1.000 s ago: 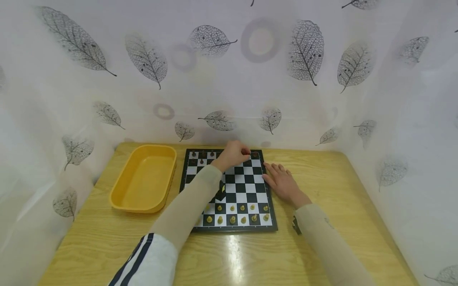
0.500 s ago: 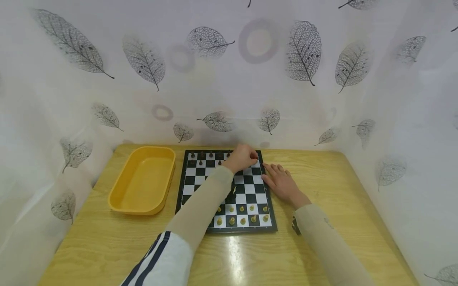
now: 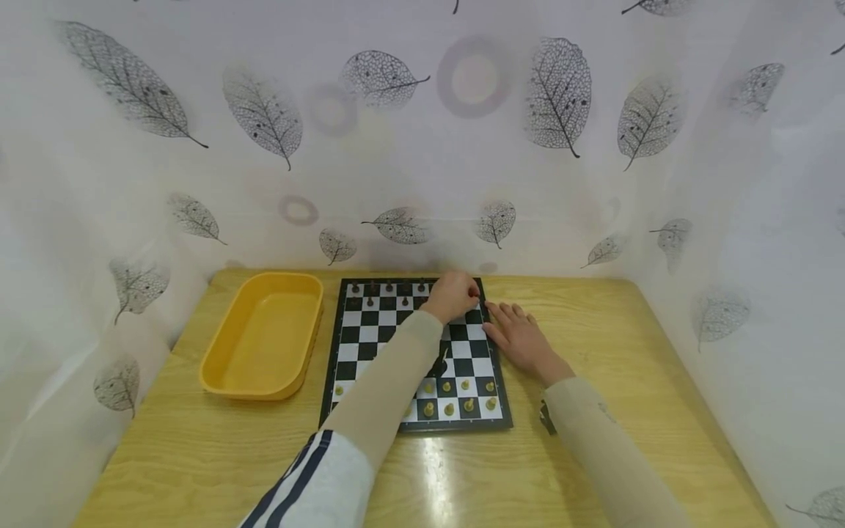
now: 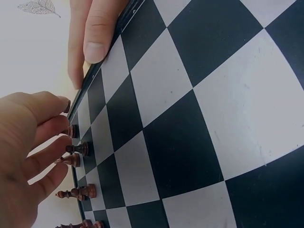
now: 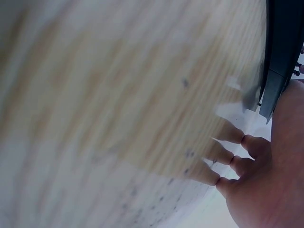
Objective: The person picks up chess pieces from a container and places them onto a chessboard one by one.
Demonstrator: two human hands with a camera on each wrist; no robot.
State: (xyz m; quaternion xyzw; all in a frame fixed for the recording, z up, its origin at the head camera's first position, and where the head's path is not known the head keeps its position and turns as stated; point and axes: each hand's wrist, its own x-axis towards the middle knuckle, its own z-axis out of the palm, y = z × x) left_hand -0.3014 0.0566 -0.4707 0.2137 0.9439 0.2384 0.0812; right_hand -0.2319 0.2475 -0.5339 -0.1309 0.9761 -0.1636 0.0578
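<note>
My left hand (image 3: pixel 452 295) is over the far right corner of the chessboard (image 3: pixel 368 334). Its thumb and index finger pinch a small dark brown chess piece (image 4: pixel 67 106), mostly hidden by the fingertips in the left wrist view. Other brown chess pieces (image 4: pixel 77 192) stand along the far rows, close by the loosely bent remaining fingers. My right hand (image 3: pixel 523 341) rests with fingers spread on the table along the board's right edge, fingertips and thumb right at the frame. In the right wrist view that hand (image 5: pixel 259 183) lies on the wood beside the black board edge (image 5: pixel 281 71).
Light yellow chess pieces (image 3: pixel 429 408) stand in the two near rows, some hidden by the left forearm (image 3: pixel 389 381). Left of the board sits a yellow plastic tray (image 3: pixel 284 275). A leaf-print curtain (image 3: pixel 409 161) hangs around the wooden table (image 3: pixel 581 308).
My left hand has moved right and slightly nearer, from the far row to the second row at the board's right edge. The right hand stays in place.
</note>
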